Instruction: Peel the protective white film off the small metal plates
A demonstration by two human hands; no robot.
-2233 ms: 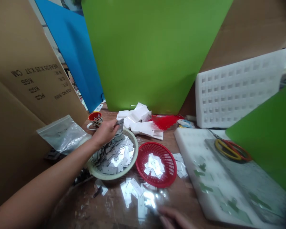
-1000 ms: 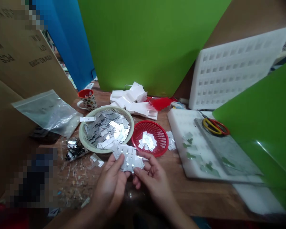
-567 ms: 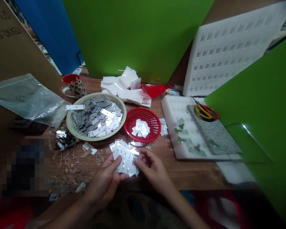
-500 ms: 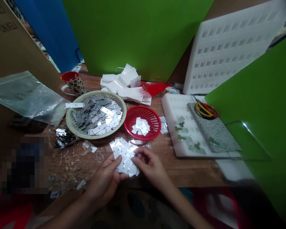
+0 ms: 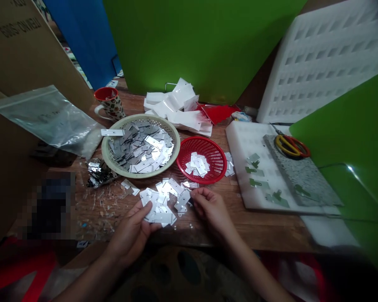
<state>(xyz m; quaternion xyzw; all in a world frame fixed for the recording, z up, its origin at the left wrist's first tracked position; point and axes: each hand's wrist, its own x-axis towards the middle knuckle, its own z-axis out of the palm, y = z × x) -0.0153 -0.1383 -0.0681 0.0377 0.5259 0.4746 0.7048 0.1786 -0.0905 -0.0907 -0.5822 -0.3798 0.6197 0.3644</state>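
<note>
My left hand (image 5: pixel 134 228) cradles a fanned bunch of small flat metal plates (image 5: pixel 157 209), with the thumb pressed on top. To its right, my right hand (image 5: pixel 212 212) has its fingertips pinched at the edge of a metal plate (image 5: pixel 182 201); the lower fingers are curled under and partly hidden. Behind the held bunch, more loose plates (image 5: pixel 173 186) lie on the wooden table (image 5: pixel 248 224). Just beyond stands a red basket (image 5: pixel 219 176) with a small heap of plates inside. Left of it, a pale green basket (image 5: pixel 105 153) holds a large pile of longer metal strips.
A patterned mug (image 5: pixel 113 107) and a clear plastic bag (image 5: pixel 56 121) are at the left. White foam (image 5: pixel 236 167) on the right bears a grey stone slab (image 5: pixel 305 184), with scissors (image 5: pixel 290 147) on top. Crumpled white sheets (image 5: pixel 179 102) lie at the back.
My right hand has moved off the bunch to the right, with a plate at its fingertips. My left hand still holds the rest. The whole view has shifted slightly.
</note>
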